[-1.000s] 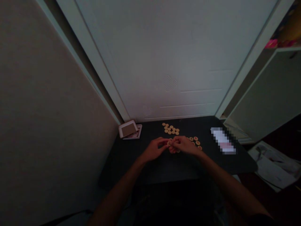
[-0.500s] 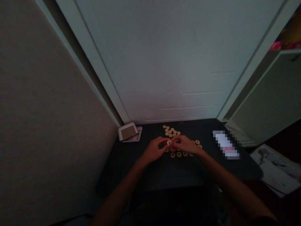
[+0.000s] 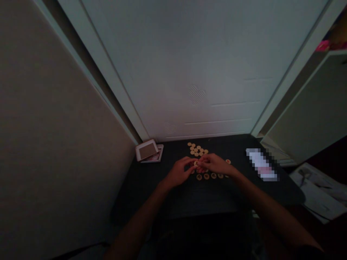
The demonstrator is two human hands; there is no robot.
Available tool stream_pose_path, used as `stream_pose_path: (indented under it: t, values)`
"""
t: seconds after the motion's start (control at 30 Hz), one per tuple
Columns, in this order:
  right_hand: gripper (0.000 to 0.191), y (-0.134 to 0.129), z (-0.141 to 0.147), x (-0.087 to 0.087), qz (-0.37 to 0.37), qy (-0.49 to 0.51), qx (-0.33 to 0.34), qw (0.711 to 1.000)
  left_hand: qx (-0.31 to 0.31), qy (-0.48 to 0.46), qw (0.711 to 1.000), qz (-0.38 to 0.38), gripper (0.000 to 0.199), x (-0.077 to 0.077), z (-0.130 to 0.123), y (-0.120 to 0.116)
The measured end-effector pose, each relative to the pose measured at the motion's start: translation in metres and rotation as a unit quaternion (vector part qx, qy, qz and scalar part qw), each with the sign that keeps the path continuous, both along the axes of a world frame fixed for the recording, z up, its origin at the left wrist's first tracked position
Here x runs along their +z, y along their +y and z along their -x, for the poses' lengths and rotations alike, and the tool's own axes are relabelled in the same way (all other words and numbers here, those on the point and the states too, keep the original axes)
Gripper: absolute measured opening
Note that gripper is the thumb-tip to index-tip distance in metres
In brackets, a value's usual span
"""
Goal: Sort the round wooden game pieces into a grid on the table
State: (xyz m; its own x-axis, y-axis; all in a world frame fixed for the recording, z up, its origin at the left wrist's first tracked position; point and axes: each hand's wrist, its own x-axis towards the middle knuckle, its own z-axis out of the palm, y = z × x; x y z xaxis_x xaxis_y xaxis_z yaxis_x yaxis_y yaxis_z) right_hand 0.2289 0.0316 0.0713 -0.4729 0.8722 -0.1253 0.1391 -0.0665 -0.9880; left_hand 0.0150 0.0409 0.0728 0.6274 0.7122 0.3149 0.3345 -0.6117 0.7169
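Note:
Between the fingertips of both hands is a round wooden piece (image 3: 196, 164) with a dark mark. My left hand (image 3: 179, 172) pinches it from the left, and my right hand (image 3: 215, 164) has its fingers closed on its right side. Behind the hands lie several plain round pieces (image 3: 196, 150) in a loose cluster. Nearer to me, a row of marked pieces (image 3: 206, 176) lies on the dark table. One piece with a red mark (image 3: 228, 161) shows beyond my right wrist. Other pieces are partly hidden under the hands.
Two stacked white-framed objects (image 3: 148, 151) lie at the table's back left. A blurred-out bright object (image 3: 261, 164) lies at the right of the dark table (image 3: 151, 191). A white panel with hearts (image 3: 206, 72) rises behind it, with a wall (image 3: 67, 144) on the left.
Both hands stay together around the piece, with my right hand shifted slightly to the right. The whole view has moved a little with the camera.

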Motion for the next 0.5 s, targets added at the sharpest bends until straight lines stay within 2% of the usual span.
stream_pose_path:
  t: [0.17, 0.3, 0.5]
  values:
    - [0.034, 0.000, -0.008, -0.004, 0.017, -0.004, 0.002, 1.000, 0.028, 0.008, 1.000, -0.003, 0.028, -0.003, 0.004, -0.003]
    - [0.036, 0.001, -0.030, -0.003, -0.019, -0.031, -0.056, 0.998, 0.039, 0.022, 0.999, -0.018, 0.028, -0.008, 0.018, -0.007]
    - [0.039, 0.011, -0.079, -0.005, -0.071, -0.057, -0.132, 0.987, 0.036, 0.071, 0.996, -0.051, 0.030, -0.029, 0.037, -0.022]
